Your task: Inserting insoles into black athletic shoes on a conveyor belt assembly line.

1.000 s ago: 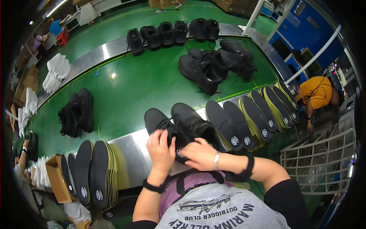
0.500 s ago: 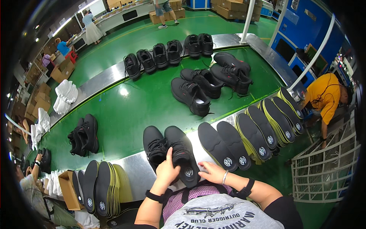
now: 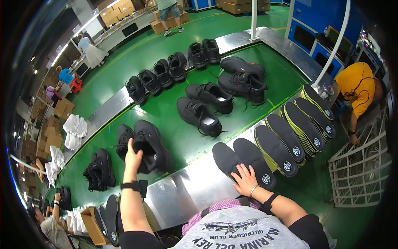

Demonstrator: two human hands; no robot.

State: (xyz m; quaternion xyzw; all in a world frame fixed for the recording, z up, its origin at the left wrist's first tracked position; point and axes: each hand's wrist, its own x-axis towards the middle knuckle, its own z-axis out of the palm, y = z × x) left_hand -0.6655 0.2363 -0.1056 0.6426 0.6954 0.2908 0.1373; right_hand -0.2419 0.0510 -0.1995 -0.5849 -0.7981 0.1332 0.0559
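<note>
My left hand (image 3: 133, 161) grips the collars of a pair of black lace-up sneakers (image 3: 150, 139), which rests on the green belt (image 3: 178, 159) left of my body. An insole with a pale round mark shows inside the right shoe. My right hand (image 3: 246, 180) is open, its fingers spread over the lower part of a black insole (image 3: 227, 157) on the metal ledge. Right beside it lies another black insole (image 3: 251, 155), close to my fingertips. Another pair of sneakers (image 3: 99, 169) stands farther left on the belt.
Stacks of yellow-edged insoles (image 3: 275, 143) line the ledge to the right. Loose sneakers (image 3: 203, 116) sit mid-belt, and a row of sneakers (image 3: 162, 72) stands along the far metal rail. A co-worker in yellow (image 3: 357, 89) bends by a white mesh cage (image 3: 360, 170) at right.
The sneaker pair has moved from the ledge in front of me leftward onto the belt with my left hand. My right hand has left the shoe and come over the insoles.
</note>
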